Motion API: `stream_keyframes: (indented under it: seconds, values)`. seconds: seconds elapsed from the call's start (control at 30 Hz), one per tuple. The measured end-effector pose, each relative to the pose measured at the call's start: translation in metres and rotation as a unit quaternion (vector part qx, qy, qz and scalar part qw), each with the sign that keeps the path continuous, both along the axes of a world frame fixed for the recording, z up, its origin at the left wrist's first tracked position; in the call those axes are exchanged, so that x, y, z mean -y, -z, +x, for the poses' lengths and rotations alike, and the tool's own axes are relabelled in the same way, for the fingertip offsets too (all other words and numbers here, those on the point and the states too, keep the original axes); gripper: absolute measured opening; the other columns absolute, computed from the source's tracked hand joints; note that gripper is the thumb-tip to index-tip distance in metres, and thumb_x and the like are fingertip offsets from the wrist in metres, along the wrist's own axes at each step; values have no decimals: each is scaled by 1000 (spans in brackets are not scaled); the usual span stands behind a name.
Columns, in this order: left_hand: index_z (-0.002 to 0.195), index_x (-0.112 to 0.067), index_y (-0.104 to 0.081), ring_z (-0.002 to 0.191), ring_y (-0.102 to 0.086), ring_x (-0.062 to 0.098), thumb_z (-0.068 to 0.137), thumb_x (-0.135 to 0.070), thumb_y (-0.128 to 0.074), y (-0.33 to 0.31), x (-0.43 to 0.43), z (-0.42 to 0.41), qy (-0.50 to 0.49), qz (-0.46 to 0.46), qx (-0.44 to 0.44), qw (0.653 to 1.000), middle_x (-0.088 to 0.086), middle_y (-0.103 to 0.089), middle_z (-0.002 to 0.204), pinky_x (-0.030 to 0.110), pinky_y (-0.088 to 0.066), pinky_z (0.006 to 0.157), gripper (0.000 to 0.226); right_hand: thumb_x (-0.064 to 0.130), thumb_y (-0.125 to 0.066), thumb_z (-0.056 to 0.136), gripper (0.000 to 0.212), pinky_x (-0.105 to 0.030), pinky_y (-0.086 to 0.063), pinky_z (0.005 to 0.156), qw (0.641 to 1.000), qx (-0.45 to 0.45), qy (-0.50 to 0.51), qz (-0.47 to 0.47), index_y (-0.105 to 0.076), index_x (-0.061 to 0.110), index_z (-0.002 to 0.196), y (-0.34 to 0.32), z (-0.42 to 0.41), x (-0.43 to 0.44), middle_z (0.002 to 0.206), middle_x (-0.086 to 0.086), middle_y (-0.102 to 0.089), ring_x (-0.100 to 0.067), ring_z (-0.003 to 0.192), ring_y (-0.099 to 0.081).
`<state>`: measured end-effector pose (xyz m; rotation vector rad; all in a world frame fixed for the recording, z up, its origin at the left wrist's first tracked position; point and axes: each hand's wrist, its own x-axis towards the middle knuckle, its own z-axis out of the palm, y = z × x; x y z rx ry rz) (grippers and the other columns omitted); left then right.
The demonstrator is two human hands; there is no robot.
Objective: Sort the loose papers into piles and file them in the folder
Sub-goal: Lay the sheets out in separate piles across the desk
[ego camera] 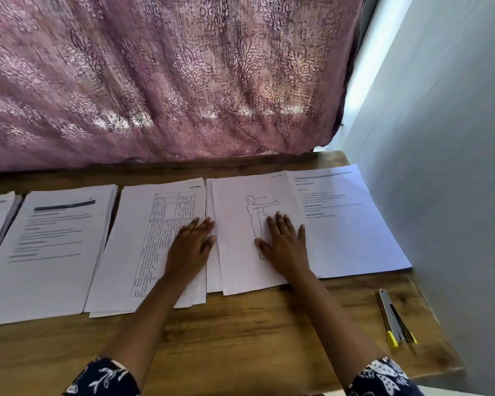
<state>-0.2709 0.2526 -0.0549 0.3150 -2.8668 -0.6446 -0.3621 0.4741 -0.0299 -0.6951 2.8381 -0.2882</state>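
Head view, papers: five piles in a row on the wooden surface, below a pink curtain.
Left hand: flat and released, palm down on the table-print pile.
Right hand: flat, fingers spread, grasping nothing, pressing the figure-drawing pile.
Other piles: text pile far right; two more at left.
Stapler: near the right edge.

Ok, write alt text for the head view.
A person's left hand and right hand lie flat on adjacent paper piles, the right on a figure drawing, among piles along a wooden table. A stapler lies at right, a pink curtain behind.
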Motion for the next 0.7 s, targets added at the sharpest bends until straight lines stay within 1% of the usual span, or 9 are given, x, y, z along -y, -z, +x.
stream_keyframes:
  seconds: [0.1,0.23,0.3,0.37,0.43,0.47,0.53,0.6,0.7]
  values:
    - [147,-21,-37,144,-27,21,92,-60,-18,-5,-2,1,-26,29,2,999,4,-38,152,32,-11,114,70,66,9,78,91,-49,7,116,1000,-9,18,-14,-4,18,154,4,16,18,161,-7,1,-22,148,5]
    - [151,-32,-20,147,-12,17,85,-76,-14,-3,-3,1,15,-26,36,999,1,-19,159,36,-4,115,80,64,12,76,93,-50,6,116,998,-14,49,-24,-5,17,153,9,19,28,161,-7,-2,-24,148,4]
    - [151,-33,-19,145,-4,13,84,-76,-14,0,-2,0,30,-54,43,997,-2,-7,160,38,-2,115,79,64,2,87,81,-50,6,116,999,-8,49,-14,-5,17,154,6,18,31,161,-7,-1,-24,148,4]
    - [150,-31,-24,146,-5,15,84,-78,-9,1,-1,0,34,-66,50,996,-4,-5,160,39,-1,115,83,57,-18,98,69,-50,5,116,999,-9,46,-21,-9,16,153,3,17,31,161,-8,-3,-24,148,2]
    - [150,-29,-28,148,-10,17,82,-80,-2,1,-2,0,38,-69,50,996,-5,-11,159,38,-1,116,90,48,-35,99,63,-50,-4,117,995,-46,62,-57,-25,14,151,0,15,24,159,-10,-19,-27,147,-13]
    - [150,-28,-29,148,-11,18,80,-81,0,0,-2,0,39,-65,48,996,-6,-14,158,38,0,116,92,43,-44,97,59,-50,-13,116,991,-75,80,-77,-36,12,146,-3,13,17,154,-12,-31,-30,143,-25]
    - [150,-28,-29,148,-10,16,78,-83,0,0,-1,-1,37,-50,51,997,-8,-17,158,36,0,116,94,33,-62,88,51,-50,-34,104,980,-127,121,-92,-53,9,132,-5,6,0,137,-15,-52,-34,127,-47]
    - [150,-29,-29,148,-9,14,78,-84,-1,0,-1,-1,34,-40,51,997,-8,-18,158,36,1,117,95,24,-74,77,45,-45,-47,84,975,-147,147,-76,-62,7,117,-8,-1,-20,115,-14,-64,-35,104,-59]
    - [149,-28,-31,148,-10,13,79,-83,-6,0,-1,0,32,-39,46,998,-7,-20,157,36,0,117,93,16,-77,67,24,-34,-44,59,975,-153,159,-21,-65,6,85,-12,-6,-41,81,-12,-65,-34,72,-60]
